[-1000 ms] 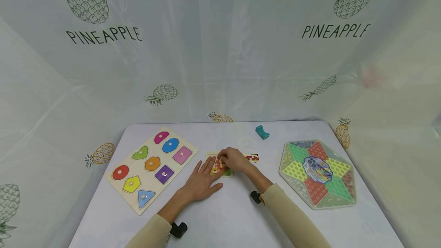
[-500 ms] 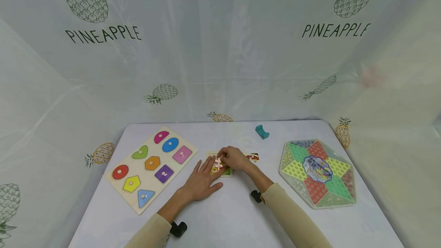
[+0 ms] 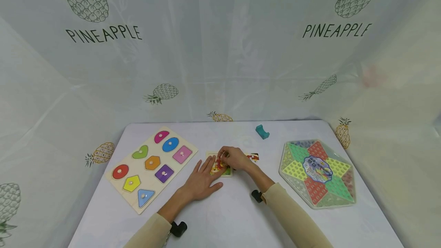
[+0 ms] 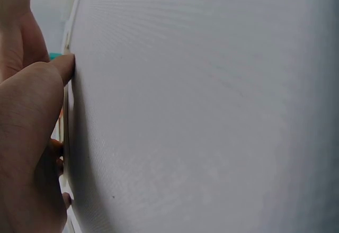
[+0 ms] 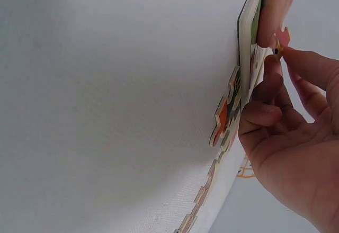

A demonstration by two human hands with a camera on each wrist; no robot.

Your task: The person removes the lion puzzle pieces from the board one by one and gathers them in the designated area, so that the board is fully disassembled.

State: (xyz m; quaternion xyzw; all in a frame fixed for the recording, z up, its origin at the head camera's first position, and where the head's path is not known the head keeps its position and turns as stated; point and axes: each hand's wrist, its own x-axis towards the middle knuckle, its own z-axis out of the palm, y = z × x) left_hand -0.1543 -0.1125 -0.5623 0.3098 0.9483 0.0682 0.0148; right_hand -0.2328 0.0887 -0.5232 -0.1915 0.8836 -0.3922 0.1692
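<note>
A person in beige sleeves [image 3: 293, 213] worked with both hands over a small jigsaw tray [image 3: 225, 175], which lay on the white counter [image 3: 220, 217] about midway between its left and right edges. The left hand [image 3: 201, 185] lay palm down, its fingers stretched out and their tips resting on the tray's left part, the thumb apart on the side away from the counter's far edge. The right hand [image 3: 234, 159] reached in from the right and pinched a pink-and-yellow puzzle piece [image 5: 283, 36] between thumb and forefinger; the piece stood tilted over the tray, and whether its lower end touched the puzzle could not be told. Red, yellow and green parts of the puzzle picture showed between the hands. Loose puzzle pieces [image 3: 253, 157] lay on the counter just right of the tray, partly hidden by the right hand.

Close to the counter's left edge, a wooden shape board [image 3: 141, 171] lay at a slant, holding nine coloured shapes with knobs. Near the right edge lay a hexagonal Chinese checkers set [image 3: 317, 169] with red, green and yellow star points. A teal block [image 3: 262, 132] with a curved notch sat near the far edge, right of its middle.
</note>
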